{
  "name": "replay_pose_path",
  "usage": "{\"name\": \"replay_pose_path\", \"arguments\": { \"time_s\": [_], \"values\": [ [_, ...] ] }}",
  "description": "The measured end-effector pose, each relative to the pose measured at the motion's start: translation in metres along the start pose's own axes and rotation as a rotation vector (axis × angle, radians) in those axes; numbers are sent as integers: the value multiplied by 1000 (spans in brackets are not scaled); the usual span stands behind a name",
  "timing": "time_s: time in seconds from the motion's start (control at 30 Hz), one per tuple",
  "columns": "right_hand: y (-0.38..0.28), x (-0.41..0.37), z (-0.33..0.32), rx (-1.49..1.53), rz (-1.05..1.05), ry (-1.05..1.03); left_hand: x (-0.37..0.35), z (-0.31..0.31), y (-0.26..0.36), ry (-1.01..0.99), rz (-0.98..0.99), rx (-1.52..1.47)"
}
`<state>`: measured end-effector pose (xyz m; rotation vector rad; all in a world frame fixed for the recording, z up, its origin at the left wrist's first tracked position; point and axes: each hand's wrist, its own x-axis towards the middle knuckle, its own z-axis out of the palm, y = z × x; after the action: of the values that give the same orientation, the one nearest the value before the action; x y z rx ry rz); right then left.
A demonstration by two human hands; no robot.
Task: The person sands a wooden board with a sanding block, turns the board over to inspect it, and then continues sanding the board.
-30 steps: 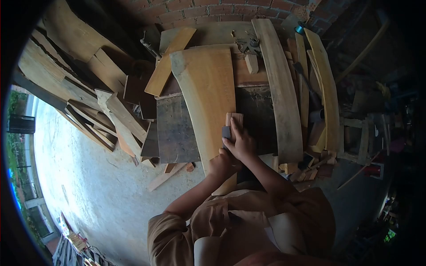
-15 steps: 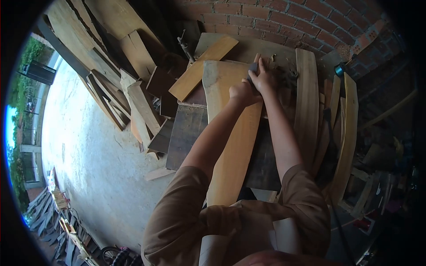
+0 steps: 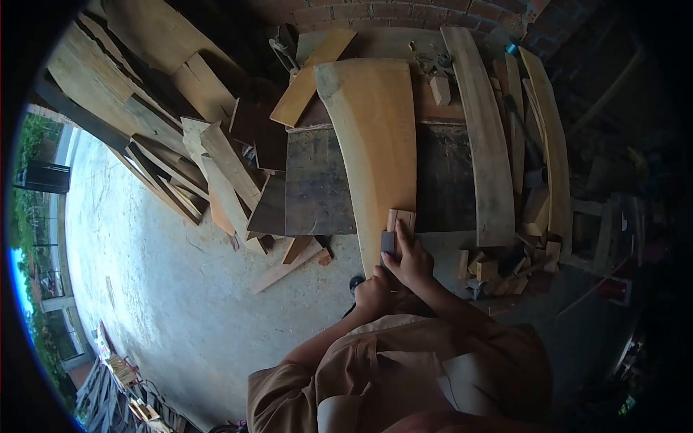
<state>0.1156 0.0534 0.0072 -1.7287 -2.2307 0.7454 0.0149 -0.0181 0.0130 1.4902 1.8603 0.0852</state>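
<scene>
A long pale-brown wooden board (image 3: 382, 137) lies lengthwise on the dark workbench, its narrow near end pointing at my body. At that near end, along its right side, sits what looks like a wooden hand plane (image 3: 401, 219) with a dark grey part on its left side. My right hand (image 3: 411, 261) wraps over the plane, one finger stretched forward along its top. Closed around the plane's rear is my left hand (image 3: 373, 294), low and to the left; its fingertips are partly hidden.
The dark workbench (image 3: 314, 187) also carries a grey plank (image 3: 480, 137) at right and a short yellowish board (image 3: 310, 79) at the back left. Stacked boards (image 3: 137, 94) lean on the left. Wood offcuts (image 3: 509, 270) lie at lower right, and a brick wall (image 3: 433, 11) closes the back.
Both hands have come from the board's far end back to its near end, bringing the hand plane along. My arms are now bent close to my body, and the camera view has shifted.
</scene>
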Motion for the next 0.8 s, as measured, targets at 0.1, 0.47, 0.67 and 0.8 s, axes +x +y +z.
{"name": "replay_pose_path", "arguments": {
  "time_s": [0.1,0.47,0.67,0.8],
  "values": [
    [-1,21,-3,-3,-8,17,18,-17,4,-29,49,38],
    [-5,351,-53,34,2,110,289,-179,62,285,81,140],
    [-19,461,-87,-105,9,-76,367,-239,94,236,-32,191],
    [-16,382,-67,-102,11,-8,314,-193,64,260,28,145]
  ]
}}
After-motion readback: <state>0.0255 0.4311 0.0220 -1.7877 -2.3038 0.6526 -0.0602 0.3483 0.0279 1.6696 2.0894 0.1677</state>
